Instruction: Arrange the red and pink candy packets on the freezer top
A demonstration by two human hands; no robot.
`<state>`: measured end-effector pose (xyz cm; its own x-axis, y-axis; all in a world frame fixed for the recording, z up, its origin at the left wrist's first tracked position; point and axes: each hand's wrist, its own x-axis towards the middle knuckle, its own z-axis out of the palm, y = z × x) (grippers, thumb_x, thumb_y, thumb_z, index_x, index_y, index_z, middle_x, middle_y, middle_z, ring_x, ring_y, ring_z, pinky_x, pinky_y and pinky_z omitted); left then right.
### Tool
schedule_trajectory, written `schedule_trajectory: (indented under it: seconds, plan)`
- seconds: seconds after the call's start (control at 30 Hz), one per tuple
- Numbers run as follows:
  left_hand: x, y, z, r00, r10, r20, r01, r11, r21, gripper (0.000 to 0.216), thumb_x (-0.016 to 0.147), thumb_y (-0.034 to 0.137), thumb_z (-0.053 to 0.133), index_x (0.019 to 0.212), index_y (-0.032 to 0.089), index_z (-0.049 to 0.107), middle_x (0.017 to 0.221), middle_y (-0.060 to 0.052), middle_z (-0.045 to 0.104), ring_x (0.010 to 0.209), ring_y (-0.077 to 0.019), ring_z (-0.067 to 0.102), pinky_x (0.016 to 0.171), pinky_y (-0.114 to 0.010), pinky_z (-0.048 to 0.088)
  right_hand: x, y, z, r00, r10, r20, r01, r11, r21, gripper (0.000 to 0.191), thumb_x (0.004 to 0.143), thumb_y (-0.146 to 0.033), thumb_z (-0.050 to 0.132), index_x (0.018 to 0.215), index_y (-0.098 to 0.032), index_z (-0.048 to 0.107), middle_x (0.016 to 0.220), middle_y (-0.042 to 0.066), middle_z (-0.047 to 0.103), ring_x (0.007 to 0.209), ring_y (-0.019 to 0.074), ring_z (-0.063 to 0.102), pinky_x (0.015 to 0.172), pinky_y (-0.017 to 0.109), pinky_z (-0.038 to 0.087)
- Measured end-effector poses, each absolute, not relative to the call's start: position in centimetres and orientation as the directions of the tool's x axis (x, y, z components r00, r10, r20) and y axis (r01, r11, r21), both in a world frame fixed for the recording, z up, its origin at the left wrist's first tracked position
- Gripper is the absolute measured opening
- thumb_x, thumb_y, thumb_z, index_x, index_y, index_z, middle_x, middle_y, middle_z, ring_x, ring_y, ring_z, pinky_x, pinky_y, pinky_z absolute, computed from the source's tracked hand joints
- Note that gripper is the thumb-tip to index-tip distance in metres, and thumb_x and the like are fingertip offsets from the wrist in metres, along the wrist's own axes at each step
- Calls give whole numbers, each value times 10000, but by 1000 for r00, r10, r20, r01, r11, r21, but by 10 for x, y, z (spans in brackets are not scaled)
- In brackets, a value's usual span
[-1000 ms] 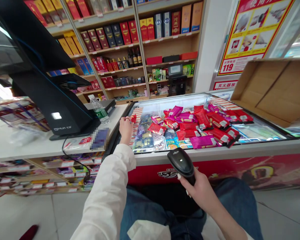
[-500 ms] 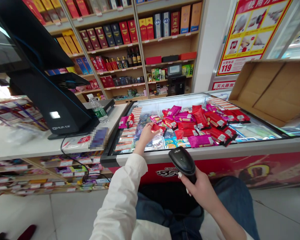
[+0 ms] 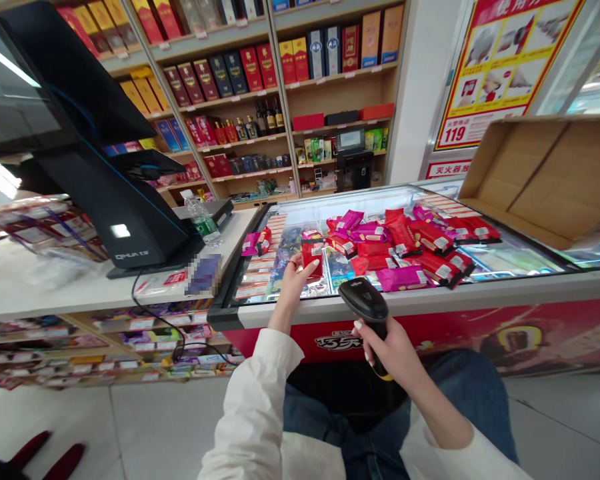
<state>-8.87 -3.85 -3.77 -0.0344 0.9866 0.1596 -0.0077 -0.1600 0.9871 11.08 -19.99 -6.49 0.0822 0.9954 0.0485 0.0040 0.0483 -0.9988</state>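
Observation:
My left hand [image 3: 296,277] grips a small red snack packet [image 3: 313,257] between thumb and fingers, held over the glass top of the freezer [image 3: 340,268]. In my right hand [image 3: 393,347] is a black barcode scanner [image 3: 364,300], its handle wrapped by my fingers and its head tilted toward the packet. A heap of red and purple packets [image 3: 400,233] lies on the glass beyond and to the right of both hands. Farther left, a purple packet [image 3: 251,244] and a red one [image 3: 264,241] lie together, apart from the heap.
An open cardboard box [image 3: 540,180] stands at the right on the freezer. On the left counter [image 3: 180,301] are a black register screen stand [image 3: 130,220], a plastic bottle [image 3: 203,220] and wrapped goods. Shelves of boxed goods rise behind. A person's dark red shoes [image 3: 65,460] show at lower left.
My left hand has lifted the red packet and drawn it slightly nearer, turning it more upright. The scanner in my right hand has shifted only slightly. At lower left, the other person's shoes have moved.

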Motion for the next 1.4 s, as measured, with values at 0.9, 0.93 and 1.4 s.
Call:
schedule_trajectory:
  seconds: [0.9, 0.93, 1.4]
  plan:
    - [-108, -25, -48, -325, 906, 270, 226, -203, 953, 553, 835, 486, 870, 1224, 179, 625, 1068, -138, 815, 1039, -307, 797, 952, -428, 606, 87, -184, -30, 19, 983, 181, 177, 175, -969, 291, 905, -521, 700, 934, -242, 622, 471, -45, 603, 417, 221, 635, 535, 326, 519]
    - [-117, -21, -43, -365, 886, 287, 295, -183, 938, 509, 846, 454, 866, 1205, 180, 629, 1084, -146, 808, 1063, -319, 790, 976, -437, 595, 89, -186, -33, 22, 984, 175, 167, 169, -971, 306, 906, -533, 705, 934, -240, 622, 469, -46, 599, 414, 219, 632, 522, 321, 514]
    - [-146, 26, -11, -225, 777, 588, 901, -65, 430, 410, 924, 184, 687, 1332, 165, 715, 1520, -241, 580, 1517, -461, 422, 1277, -632, 305, 101, -195, -51, 53, 992, 118, 117, 112, -987, 491, 916, -709, 700, 941, -223, 637, 500, -27, 613, 429, 205, 622, 497, 310, 499]
